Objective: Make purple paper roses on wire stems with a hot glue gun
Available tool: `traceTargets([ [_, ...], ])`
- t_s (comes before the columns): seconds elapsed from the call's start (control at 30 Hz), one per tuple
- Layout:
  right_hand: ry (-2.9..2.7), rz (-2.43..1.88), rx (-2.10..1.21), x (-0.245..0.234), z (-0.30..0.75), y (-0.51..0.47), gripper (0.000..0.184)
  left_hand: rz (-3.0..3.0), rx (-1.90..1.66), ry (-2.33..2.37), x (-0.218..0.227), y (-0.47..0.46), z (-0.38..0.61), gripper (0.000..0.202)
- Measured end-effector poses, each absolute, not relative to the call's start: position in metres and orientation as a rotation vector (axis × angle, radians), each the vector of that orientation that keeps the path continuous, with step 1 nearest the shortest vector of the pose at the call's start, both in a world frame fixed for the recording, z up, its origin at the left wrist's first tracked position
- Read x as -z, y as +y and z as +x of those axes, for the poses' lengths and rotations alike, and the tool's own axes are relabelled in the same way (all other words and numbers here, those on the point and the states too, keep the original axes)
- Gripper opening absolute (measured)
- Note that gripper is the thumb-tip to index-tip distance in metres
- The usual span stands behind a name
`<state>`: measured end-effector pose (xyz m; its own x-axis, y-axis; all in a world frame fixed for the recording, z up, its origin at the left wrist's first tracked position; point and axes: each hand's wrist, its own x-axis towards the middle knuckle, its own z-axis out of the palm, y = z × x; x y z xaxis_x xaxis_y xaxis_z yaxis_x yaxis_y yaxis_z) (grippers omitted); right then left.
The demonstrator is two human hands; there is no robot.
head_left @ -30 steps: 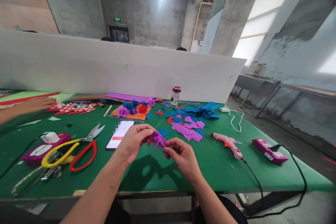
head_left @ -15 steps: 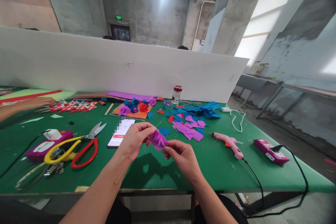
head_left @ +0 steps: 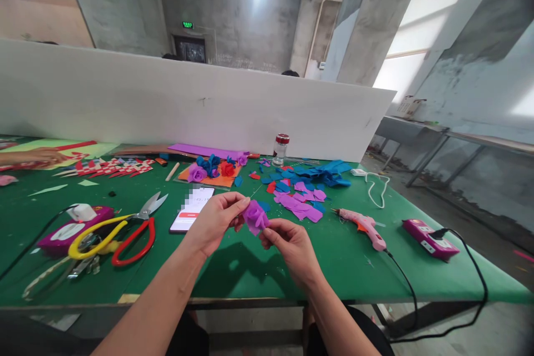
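Observation:
A purple paper flower (head_left: 255,217) is held up over the table between my two hands. My left hand (head_left: 221,221) pinches its left side between thumb and fingers. On the right edge of the flower, my right hand (head_left: 290,245) closes thumb and fingertips on a petal. Just beyond lie loose purple paper pieces (head_left: 298,206) with blue and red scraps among them. A phone (head_left: 192,208) with a lit screen lies flat beside my left hand, partly covered by it. To the right of my right hand rests a pink glue gun (head_left: 362,226).
Scissors (head_left: 146,222) with yellow and red handles lie at the left, near a purple power socket (head_left: 62,236). Finished flowers (head_left: 212,167) sit on orange paper. A glass jar (head_left: 281,150) stands before the white partition (head_left: 187,100). Another person's hand (head_left: 41,157) is far left.
The flower has turned in my hands, so its layered petals now face me more. At the far left, the other person's hand has moved further left.

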<state>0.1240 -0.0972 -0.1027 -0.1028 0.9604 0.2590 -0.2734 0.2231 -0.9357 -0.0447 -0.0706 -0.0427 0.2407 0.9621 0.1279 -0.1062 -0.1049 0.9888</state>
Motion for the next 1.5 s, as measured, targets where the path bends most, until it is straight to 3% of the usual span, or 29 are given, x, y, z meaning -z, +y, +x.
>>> traceTargets([
  [0.4,-0.821,-0.739,-1.355,0.102,0.123,-0.092,0.026,1.297,-1.089,0.919,0.060,-0.068,-0.024,0.027],
  [1.5,-0.805,-0.771,-1.263,0.094,0.117,-0.097,0.025,1.067,-1.062,0.811,0.068,-0.070,-0.007,0.024],
])
